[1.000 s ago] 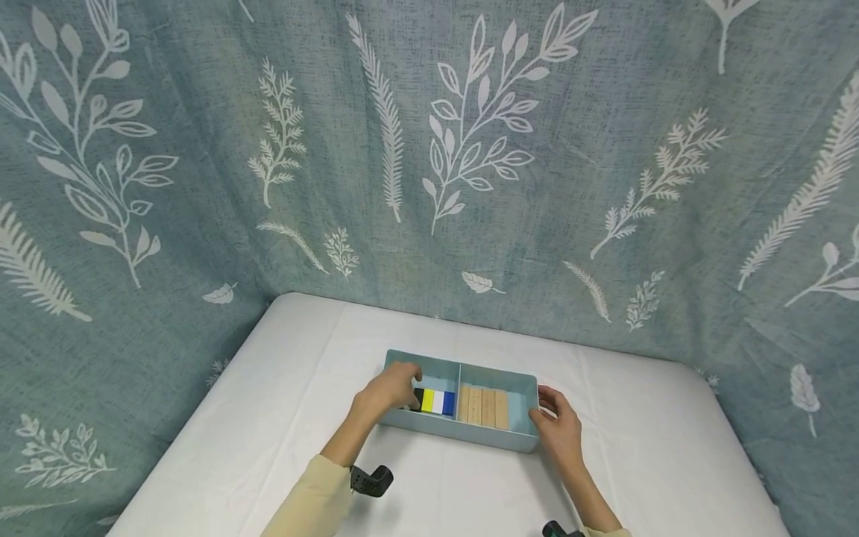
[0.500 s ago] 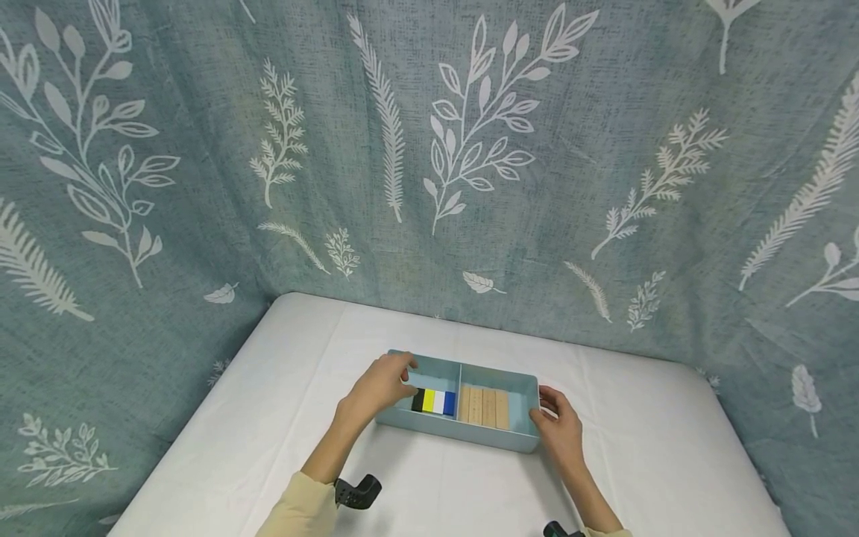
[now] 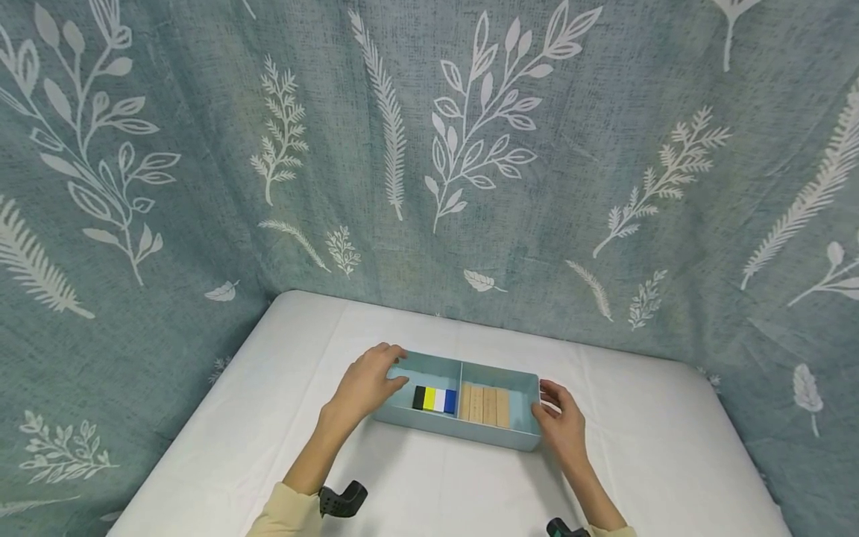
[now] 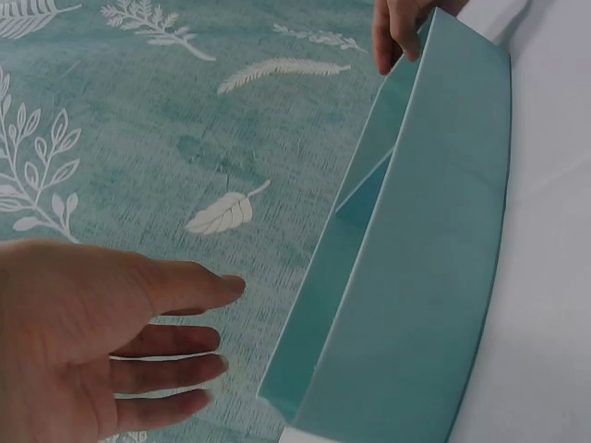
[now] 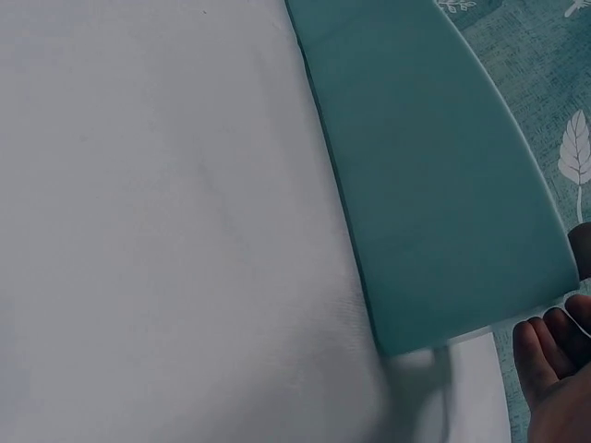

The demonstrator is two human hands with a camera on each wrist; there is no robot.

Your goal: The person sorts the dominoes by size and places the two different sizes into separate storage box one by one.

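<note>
A light blue two-compartment box (image 3: 436, 427) sits on the white surface. In its left compartment lies a row of black, yellow, white and blue blocks (image 3: 435, 399); several wooden blocks (image 3: 486, 405) lie side by side in the right one. My left hand (image 3: 362, 384) hovers over the box's left end, thumb and fingers apart, holding nothing. The left wrist view shows that hand (image 4: 102, 341) beside the box's outer wall (image 4: 416, 240), not touching it. My right hand (image 3: 562, 421) pinches the right end wall, its thumb over the rim and its fingers outside.
A white cloth-covered table (image 3: 671, 447) spreads around the box. Behind it and to the sides hangs a blue-green curtain (image 3: 403, 261) with white leaf prints. Dark wrist-worn devices, such as the left one (image 3: 344, 500), sit on both wrists.
My left hand has lifted away from the coloured blocks and moved left, out over the box's left end, its fingers spreading. My right hand has stayed at the right end.
</note>
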